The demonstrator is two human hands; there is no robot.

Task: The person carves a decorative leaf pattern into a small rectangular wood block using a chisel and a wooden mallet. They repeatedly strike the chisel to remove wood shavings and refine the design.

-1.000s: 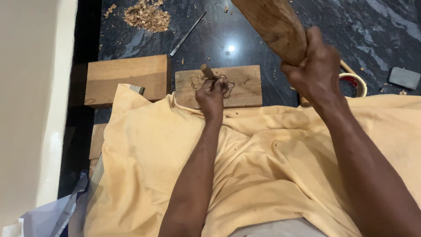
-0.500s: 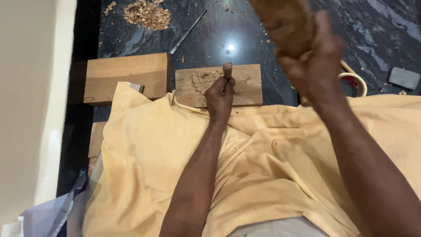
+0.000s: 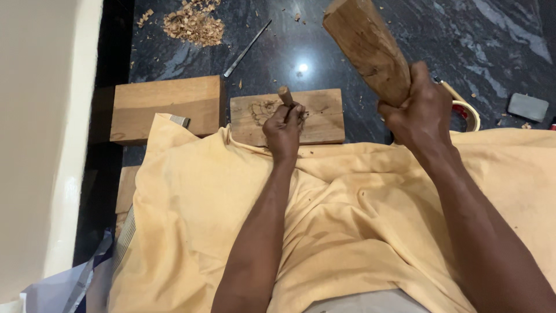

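A pale yellow cloth (image 3: 359, 220) covers your lap. Your right hand (image 3: 420, 113) fingers grip a raised brown wooden mallet (image 3: 368, 49); your left hand (image 3: 284, 127) fingers hold a wooden-handled chisel (image 3: 285, 95) on the small flat wooden carving block (image 3: 321, 116).

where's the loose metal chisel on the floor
Head view, upper left of centre: the metal chisel lies on the dark floor, between the shavings pile and the carved board.

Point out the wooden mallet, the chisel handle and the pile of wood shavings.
wooden mallet (image 3: 366, 49), head view, middle of its thick body.
chisel handle (image 3: 285, 95), head view, top end above the fist.
pile of wood shavings (image 3: 194, 24), head view, centre of heap.
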